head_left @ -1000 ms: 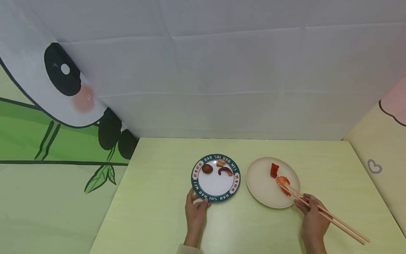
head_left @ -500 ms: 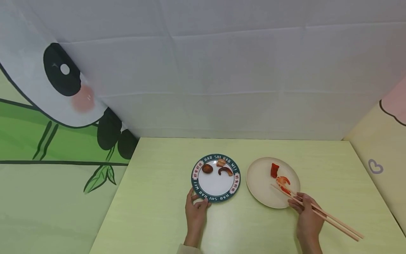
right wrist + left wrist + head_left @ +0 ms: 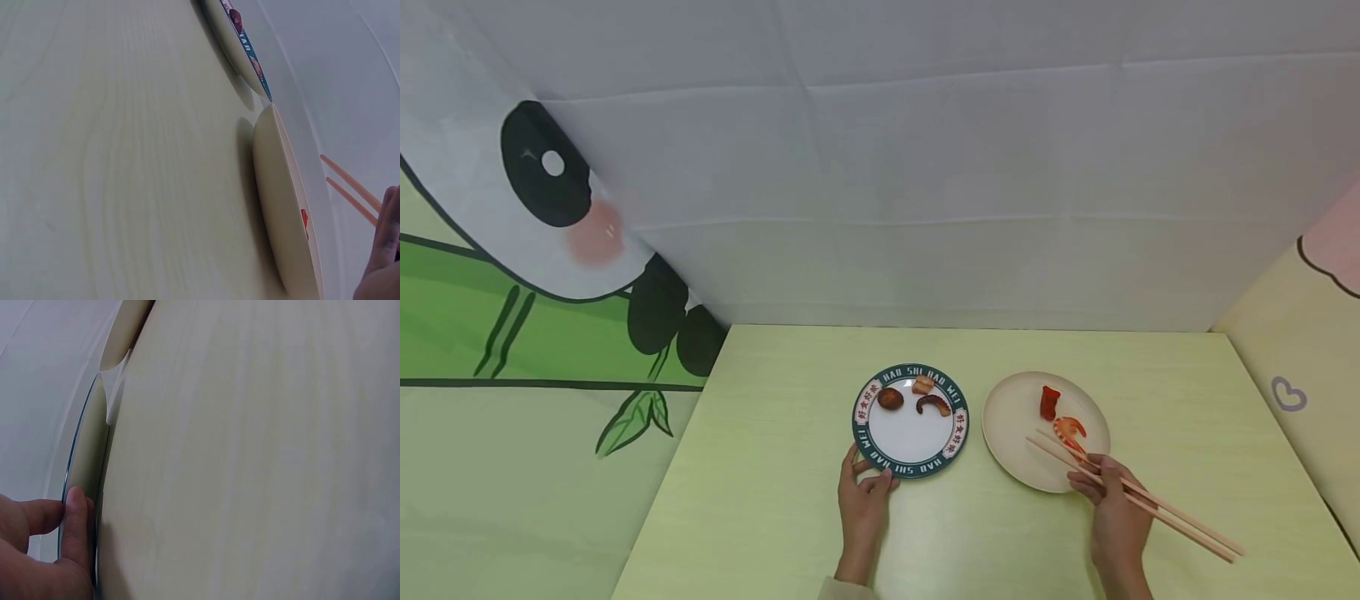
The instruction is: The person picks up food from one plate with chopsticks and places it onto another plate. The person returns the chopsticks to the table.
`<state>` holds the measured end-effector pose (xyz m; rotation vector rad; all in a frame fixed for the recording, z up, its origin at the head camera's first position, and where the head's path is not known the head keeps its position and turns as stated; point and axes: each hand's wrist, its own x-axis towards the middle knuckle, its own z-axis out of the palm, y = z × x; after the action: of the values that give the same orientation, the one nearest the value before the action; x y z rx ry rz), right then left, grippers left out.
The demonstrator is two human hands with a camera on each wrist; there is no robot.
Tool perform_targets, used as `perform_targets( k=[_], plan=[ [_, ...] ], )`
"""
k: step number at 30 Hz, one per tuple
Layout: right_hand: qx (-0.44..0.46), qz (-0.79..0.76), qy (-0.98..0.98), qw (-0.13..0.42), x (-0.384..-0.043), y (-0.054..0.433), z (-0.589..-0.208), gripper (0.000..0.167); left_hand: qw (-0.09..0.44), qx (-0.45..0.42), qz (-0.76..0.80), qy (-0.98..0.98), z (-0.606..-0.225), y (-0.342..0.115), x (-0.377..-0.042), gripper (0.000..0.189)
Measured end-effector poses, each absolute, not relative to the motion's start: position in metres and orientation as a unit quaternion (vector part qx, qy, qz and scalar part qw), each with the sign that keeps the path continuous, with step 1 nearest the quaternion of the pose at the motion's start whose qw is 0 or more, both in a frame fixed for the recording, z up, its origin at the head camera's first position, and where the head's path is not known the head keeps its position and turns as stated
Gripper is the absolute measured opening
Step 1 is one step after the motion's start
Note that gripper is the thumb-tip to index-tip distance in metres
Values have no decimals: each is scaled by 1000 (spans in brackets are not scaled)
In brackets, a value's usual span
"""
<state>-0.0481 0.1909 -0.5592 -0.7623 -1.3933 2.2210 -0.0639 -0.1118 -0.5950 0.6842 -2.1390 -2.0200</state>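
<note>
My left hand [image 3: 863,512] pinches the near-left rim of a white plate [image 3: 910,437] with a dark green lettered border. On this plate lie a round brown mushroom-like piece [image 3: 891,398], a curved brown piece [image 3: 933,405] and a small tan block [image 3: 922,384]. My right hand [image 3: 1118,517] grips a pair of wooden chopsticks [image 3: 1183,521], their tips slightly apart with nothing between them. In the right wrist view the chopsticks [image 3: 353,181] hover above the beige plate [image 3: 275,181]. A peeled shrimp [image 3: 1067,429], partly covered by the chopsticks, and a red piece of food [image 3: 1049,402] lie on it.
Both plates stand side by side on a pale yellow-green table [image 3: 760,467], a narrow gap between them. A white cloth wall [image 3: 925,208] rises behind the table's back edge. Printed side panels [image 3: 1277,433] flank it.
My right hand has moved left, taking the chopstick tips off the shrimp and out over the bare part of the beige plate. The shrimp stays in place. My left hand has not moved.
</note>
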Motion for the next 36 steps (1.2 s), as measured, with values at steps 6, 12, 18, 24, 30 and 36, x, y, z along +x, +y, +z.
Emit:
perform_targets(
  k=[6,12,18,24,30,36],
  plan=[
    [-269,802,-493,204,-49,187,-559,29,54,230,-670,-704,-594,-111,-62,78],
    [-262,810,-484,203,-50,184,-558,29,54,231,-669,-704,-595,-111,-63,78],
    [-258,828,-461,190,-51,183,-556,26,59,226,-670,-705,-597,-112,-63,78],
    [-256,826,-469,182,-52,181,-557,26,61,227,-668,-706,-598,-112,-64,78],
    [-243,812,-498,182,-52,178,-558,23,62,223,-673,-702,-596,-111,-63,78],
    [-248,804,-514,168,-52,176,-559,25,64,227,-673,-701,-596,-111,-63,78]
  ],
)
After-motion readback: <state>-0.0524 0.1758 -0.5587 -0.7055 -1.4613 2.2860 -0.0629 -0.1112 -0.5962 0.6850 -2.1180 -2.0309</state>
